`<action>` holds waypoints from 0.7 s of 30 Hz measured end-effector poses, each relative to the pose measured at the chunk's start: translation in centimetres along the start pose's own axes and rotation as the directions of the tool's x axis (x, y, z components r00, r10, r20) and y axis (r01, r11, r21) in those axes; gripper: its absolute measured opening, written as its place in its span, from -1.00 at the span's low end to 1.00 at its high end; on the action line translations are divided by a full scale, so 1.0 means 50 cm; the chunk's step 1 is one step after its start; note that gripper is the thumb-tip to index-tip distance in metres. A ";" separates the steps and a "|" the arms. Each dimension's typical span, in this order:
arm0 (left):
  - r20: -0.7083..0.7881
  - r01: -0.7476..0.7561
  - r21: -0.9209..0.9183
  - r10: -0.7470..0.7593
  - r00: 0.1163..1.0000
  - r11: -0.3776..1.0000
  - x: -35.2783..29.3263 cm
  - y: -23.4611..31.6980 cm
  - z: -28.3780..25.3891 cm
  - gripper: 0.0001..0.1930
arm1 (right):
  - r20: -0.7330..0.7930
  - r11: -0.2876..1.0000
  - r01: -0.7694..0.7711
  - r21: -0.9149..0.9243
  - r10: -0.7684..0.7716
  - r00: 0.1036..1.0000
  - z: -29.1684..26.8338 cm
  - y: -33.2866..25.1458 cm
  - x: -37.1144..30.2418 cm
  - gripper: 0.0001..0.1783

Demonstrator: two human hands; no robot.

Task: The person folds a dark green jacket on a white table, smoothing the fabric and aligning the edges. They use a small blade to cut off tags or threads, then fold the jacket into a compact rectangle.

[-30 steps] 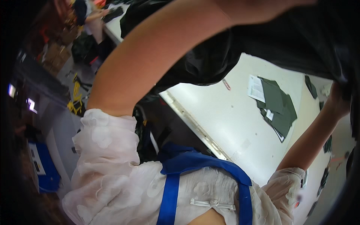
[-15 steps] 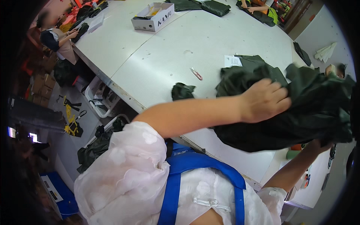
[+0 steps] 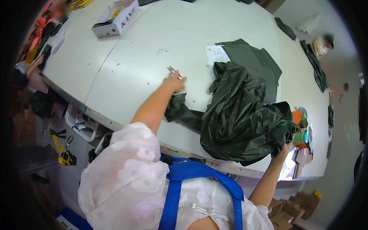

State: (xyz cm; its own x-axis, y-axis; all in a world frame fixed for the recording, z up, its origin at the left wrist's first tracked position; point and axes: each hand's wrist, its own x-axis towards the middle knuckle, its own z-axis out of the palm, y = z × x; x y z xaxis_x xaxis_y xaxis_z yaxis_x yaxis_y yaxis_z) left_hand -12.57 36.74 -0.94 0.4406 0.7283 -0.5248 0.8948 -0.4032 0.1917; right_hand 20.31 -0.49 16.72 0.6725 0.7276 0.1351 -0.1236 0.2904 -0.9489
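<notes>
A small pair of thread snips with a reddish handle lies on the white table. My left hand is down at the snips, fingers closed around the handle while the blades stick out past them. A crumpled dark green garment of shiny, thin fabric covers the table's near right part. One narrow piece of it stretches left, close under my left wrist. At the garment's right end, my right hand grips a bunched edge; folds hide most of its fingers.
Flat dark green pieces and a printed paper lie beyond the garment. A white box stands far left. A green tape roll is at the right. White baskets sit below the table's left edge. Other people are beyond the table.
My left hand has let go of the garment and moved left to the snips. The garment has come down onto the table, with my right hand still on it. The view has shifted.
</notes>
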 end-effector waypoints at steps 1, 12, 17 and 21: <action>-0.064 -0.022 -0.036 0.020 0.998 0.999 0.046 -0.050 0.030 -0.36 | 0.003 1.000 -0.017 -0.004 0.018 1.000 -0.005 0.000 -0.005 -0.24; -0.467 0.168 -0.013 -0.154 0.871 0.986 -0.037 -0.255 -0.038 -0.25 | -0.215 0.979 -0.189 -0.079 0.169 0.962 -0.013 0.014 -0.062 -0.20; -0.203 -0.323 -0.849 0.305 0.930 0.418 0.011 0.156 -0.025 0.12 | -0.183 0.976 -0.216 -0.037 0.206 0.961 0.009 0.016 -0.052 -0.18; 0.021 -0.018 -0.992 0.297 0.955 0.129 0.004 0.374 0.022 -0.18 | -0.135 0.966 -0.245 -0.087 0.232 0.963 0.014 0.000 -0.046 -0.19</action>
State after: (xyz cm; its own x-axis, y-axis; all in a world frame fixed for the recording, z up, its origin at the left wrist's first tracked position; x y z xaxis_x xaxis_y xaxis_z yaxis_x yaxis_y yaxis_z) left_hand 4.16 28.74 1.65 0.6851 0.5636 -0.4615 0.1786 0.4842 0.8565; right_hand 18.25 -1.71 16.63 0.7180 0.6841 -0.1285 -0.2205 0.0484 -0.9742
